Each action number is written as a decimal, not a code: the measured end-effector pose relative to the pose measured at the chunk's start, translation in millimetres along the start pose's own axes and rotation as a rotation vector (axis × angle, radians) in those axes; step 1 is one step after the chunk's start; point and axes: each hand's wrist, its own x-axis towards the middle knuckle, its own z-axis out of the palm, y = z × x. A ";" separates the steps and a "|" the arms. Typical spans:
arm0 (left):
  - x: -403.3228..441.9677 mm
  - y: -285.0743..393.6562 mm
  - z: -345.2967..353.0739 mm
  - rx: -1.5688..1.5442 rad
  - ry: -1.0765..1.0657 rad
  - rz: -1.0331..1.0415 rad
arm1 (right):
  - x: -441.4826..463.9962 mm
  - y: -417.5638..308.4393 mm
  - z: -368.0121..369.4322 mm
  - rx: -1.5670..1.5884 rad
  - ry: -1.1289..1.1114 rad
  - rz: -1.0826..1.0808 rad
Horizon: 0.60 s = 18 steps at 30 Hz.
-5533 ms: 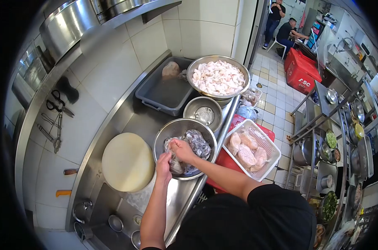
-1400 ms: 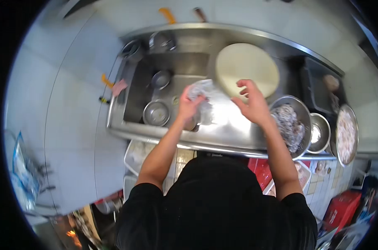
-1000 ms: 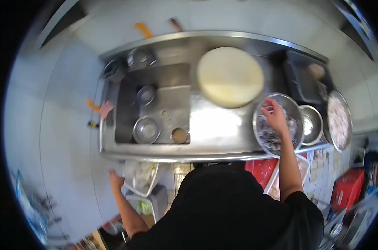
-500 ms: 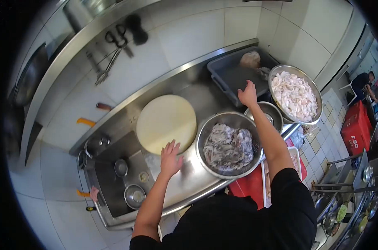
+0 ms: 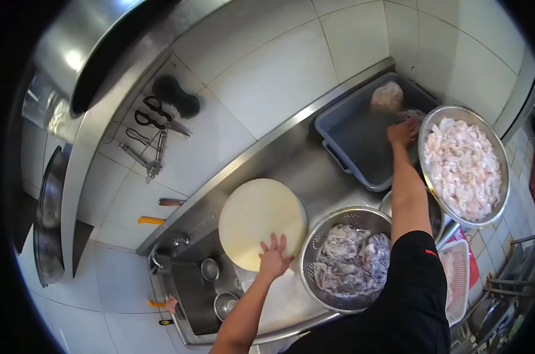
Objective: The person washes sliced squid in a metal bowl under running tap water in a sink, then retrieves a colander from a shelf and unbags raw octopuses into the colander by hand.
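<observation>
The fingers of my left hand (image 5: 273, 258) are spread and rest on the near edge of a round, thick cutting board (image 5: 258, 221). My right hand (image 5: 402, 133) reaches into a grey plastic tub (image 5: 353, 156), its fingers at a greyish, wet-looking lump (image 5: 413, 114) by the tub's right side. Whether they grip it is not clear; they look stretched out over it. A larger pale, rounded lump (image 5: 387, 96) lies beside it in the tub. Between me and the board stands a perforated metal colander (image 5: 310, 282) holding grey, slimy seafood (image 5: 351, 262), perhaps squid or octopus.
A metal bowl heaped with white cut seafood pieces (image 5: 463, 168) stands at the right. Another metal bowl (image 5: 435, 215) is partly hidden under my right arm. The sink (image 5: 193, 283) at left holds small metal bowls. Scissors (image 5: 155, 115) and peelers hang on the wall; a shelf crosses above.
My right hand has moved farther into the tub, down to the greyish lump. My left hand stays on the board's edge. The camera view has turned and shifted.
</observation>
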 end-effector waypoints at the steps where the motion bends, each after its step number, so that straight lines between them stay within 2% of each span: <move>1: 0.4 -1.0 0.5 0.000 -0.008 0.012 | 7.4 -2.2 -1.4 -0.030 0.034 0.005; 3: 1.7 -6.2 -1.4 0.002 -0.021 0.035 | 26.7 6.2 7.1 -0.069 0.058 -0.050; 5: 3.0 -6.8 -6.1 0.024 -0.044 0.030 | 50.5 23.0 26.5 0.031 0.056 -0.049; 8: 1.9 -7.0 -6.4 0.010 -0.044 0.033 | 57.5 17.4 5.7 -0.007 0.002 0.052; 11: 0.8 -7.9 -6.5 0.007 -0.040 0.041 | 67.6 32.5 28.3 -0.159 -0.185 -0.057; 14: 1.0 -4.9 -11.0 0.035 -0.065 0.042 | 45.3 25.7 41.9 -0.133 -0.027 -0.255; 17: 1.2 -7.0 -10.0 0.046 -0.061 0.035 | 29.6 -6.1 14.3 0.212 0.084 -0.085; 18: 1.4 -8.3 -8.1 0.049 -0.054 0.037 | 28.8 -6.6 10.4 0.311 0.098 -0.099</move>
